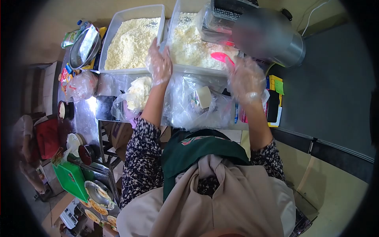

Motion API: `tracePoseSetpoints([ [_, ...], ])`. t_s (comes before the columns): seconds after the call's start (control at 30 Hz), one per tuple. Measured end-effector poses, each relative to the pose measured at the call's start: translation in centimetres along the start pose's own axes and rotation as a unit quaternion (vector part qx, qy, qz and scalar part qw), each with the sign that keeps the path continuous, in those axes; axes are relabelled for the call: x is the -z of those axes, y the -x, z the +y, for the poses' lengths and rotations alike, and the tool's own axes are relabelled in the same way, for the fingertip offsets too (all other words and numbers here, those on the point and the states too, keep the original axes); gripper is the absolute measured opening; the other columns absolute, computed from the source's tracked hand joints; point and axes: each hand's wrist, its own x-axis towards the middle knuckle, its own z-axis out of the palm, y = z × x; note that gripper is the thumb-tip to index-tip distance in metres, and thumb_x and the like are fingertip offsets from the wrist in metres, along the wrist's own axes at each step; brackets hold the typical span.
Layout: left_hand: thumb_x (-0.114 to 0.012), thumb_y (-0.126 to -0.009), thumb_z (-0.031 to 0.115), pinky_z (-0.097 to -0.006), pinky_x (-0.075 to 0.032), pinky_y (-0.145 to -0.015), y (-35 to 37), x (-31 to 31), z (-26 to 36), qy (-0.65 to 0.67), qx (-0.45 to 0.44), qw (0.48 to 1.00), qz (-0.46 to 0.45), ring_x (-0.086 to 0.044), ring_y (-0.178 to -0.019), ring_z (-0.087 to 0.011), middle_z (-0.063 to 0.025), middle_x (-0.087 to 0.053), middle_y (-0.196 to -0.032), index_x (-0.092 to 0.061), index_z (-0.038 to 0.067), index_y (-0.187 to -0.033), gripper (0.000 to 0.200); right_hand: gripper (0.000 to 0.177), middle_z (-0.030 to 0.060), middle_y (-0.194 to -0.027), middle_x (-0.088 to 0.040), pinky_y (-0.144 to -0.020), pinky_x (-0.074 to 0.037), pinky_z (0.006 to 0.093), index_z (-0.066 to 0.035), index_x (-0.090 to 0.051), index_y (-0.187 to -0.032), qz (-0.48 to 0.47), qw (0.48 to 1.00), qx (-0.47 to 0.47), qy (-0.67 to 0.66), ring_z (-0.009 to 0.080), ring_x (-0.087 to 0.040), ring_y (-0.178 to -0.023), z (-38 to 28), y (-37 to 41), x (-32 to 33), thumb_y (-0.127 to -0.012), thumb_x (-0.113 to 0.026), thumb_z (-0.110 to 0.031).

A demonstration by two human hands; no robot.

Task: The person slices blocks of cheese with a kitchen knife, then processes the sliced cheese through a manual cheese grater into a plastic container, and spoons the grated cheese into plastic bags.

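Both of my hands wear clear plastic gloves. My left hand (160,65) is at the near end of the gap between two bins, its fingers stretched out beside the wall of the left bin (108,45). That bin holds pale grated crumbs (132,41). At the near right corner of the right bin (197,70), my right hand (247,79) is closed around a bright pink plastic spoon (222,57). The spoon's head lies over whiter grated crumbs (187,45). My right fingers are slightly blurred.
A metal grating machine (221,23) with a silver motor housing (296,49) overhangs the right bin. Nearer me are a bag of white stuff (139,93), a white block-shaped piece (203,97) on plastic sheeting and a black phone (272,106). Metal bowls (85,47) stand left; a person (27,146) is beyond.
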Motion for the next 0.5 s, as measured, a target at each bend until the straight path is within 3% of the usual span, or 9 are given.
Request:
tracePoseSetpoints([
  [0.07,-0.055,-0.090,0.020,-0.0419,-0.041,-0.091,2.8,1.0,0.8,0.036,0.012,0.999,0.038,-0.051,-0.106,-0.0321,-0.0220,-0.052,-0.111,-0.040,-0.001,-0.131,0.048,0.040,0.0156,-0.093,-0.063,-0.077,-0.050,0.0414,-0.005,-0.061,-0.107,-0.063,0.980,0.079,-0.169,0.0301,-0.062,-0.089,-1.3,2.2,-0.1,-0.090,-0.051,-0.040],
  [0.13,-0.058,-0.088,0.018,-0.0399,-0.041,-0.089,6.3,2.1,0.7,-0.006,0.040,0.999,0.002,-0.049,-0.104,-0.0297,-0.0194,-0.052,-0.108,-0.043,-0.001,-0.126,0.045,0.042,0.0141,-0.092,-0.063,-0.078,-0.050,0.0424,-0.006,-0.058,-0.110,-0.176,0.970,0.115,-0.121,0.0303,-0.062,-0.090,-3.5,3.8,-4.4,-0.086,-0.058,-0.041],
  [0.2,-0.059,-0.086,0.014,-0.0392,-0.041,-0.088,10.7,1.8,-0.2,0.077,0.051,0.994,-0.061,-0.050,-0.101,-0.0278,-0.0189,-0.052,-0.108,-0.045,0.000,-0.122,0.042,0.056,0.0171,-0.106,-0.060,-0.083,-0.050,0.0394,-0.004,-0.053,-0.119,-0.261,0.953,0.064,-0.137,0.0309,-0.061,-0.097,-5.2,4.2,-9.3,-0.081,-0.062,-0.044],
  [0.23,-0.058,-0.085,0.012,-0.0375,-0.043,-0.085,11.6,3.2,1.9,0.028,0.108,0.978,-0.175,-0.052,-0.097,-0.0263,-0.0173,-0.053,-0.105,-0.046,0.001,-0.122,0.041,0.056,0.0171,-0.106,-0.060,-0.083,-0.050,0.0394,-0.004,-0.053,-0.119,-0.261,0.953,0.065,-0.140,0.0309,-0.061,-0.097,-5.9,4.5,-11.2,-0.081,-0.062,-0.044],
  [0.3,-0.059,-0.085,0.011,-0.0369,-0.045,-0.083,15.4,1.8,-1.2,0.117,0.124,0.939,-0.298,-0.056,-0.094,-0.0258,-0.0167,-0.057,-0.105,-0.044,0.001,-0.125,0.045,0.074,0.0196,-0.117,-0.054,-0.089,-0.049,0.0399,-0.004,-0.042,-0.131,-0.248,0.959,0.018,-0.137,0.0332,-0.059,-0.105,-6.9,5.2,-14.0,-0.074,-0.070,-0.041],
  [0.33,-0.059,-0.085,0.011,-0.0366,-0.046,-0.084,16.6,1.7,-1.2,0.144,0.148,0.910,-0.358,-0.058,-0.096,-0.0261,-0.0172,-0.058,-0.107,-0.043,0.001,-0.128,0.047,0.074,0.0196,-0.117,-0.054,-0.089,-0.049,0.0399,-0.004,-0.042,-0.131,-0.249,0.958,0.020,-0.139,0.0332,-0.059,-0.105,-7.0,5.2,-14.7,-0.074,-0.070,-0.041],
  [0.37,-0.059,-0.085,0.011,-0.0366,-0.046,-0.084,17.7,1.1,-1.9,0.142,0.150,0.911,-0.357,-0.058,-0.096,-0.0261,-0.0172,-0.058,-0.107,-0.043,0.001,-0.128,0.047,0.079,0.0203,-0.121,-0.051,-0.091,-0.048,0.0409,-0.004,-0.038,-0.134,-0.271,0.951,0.015,-0.147,0.0342,-0.057,-0.108,-7.0,4.9,-15.2,-0.072,-0.072,-0.038],
  [0.43,-0.057,-0.089,0.010,-0.0333,-0.047,-0.087,19.8,-0.2,-3.4,0.101,0.217,0.863,-0.446,-0.056,-0.105,-0.0215,-0.0150,-0.055,-0.120,-0.039,0.001,-0.133,0.048,0.084,0.0209,-0.126,-0.048,-0.093,-0.047,0.0418,-0.004,-0.033,-0.138,-0.294,0.943,0.012,-0.155,0.0352,-0.055,-0.111,-6.7,4.8,-15.9,-0.070,-0.073,-0.035],
  [0.5,-0.061,-0.088,0.014,-0.0353,-0.046,-0.092,20.4,-1.2,-4.3,0.165,0.235,0.857,-0.428,-0.055,-0.109,-0.0237,-0.0171,-0.053,-0.123,-0.036,-0.001,-0.135,0.055,0.087,0.0220,-0.127,-0.048,-0.095,-0.045,0.0429,-0.004,-0.035,-0.138,-0.289,0.933,-0.017,-0.214,0.0361,-0.055,-0.112,-5.6,4.6,-16.2,-0.067,-0.075,-0.036],
])
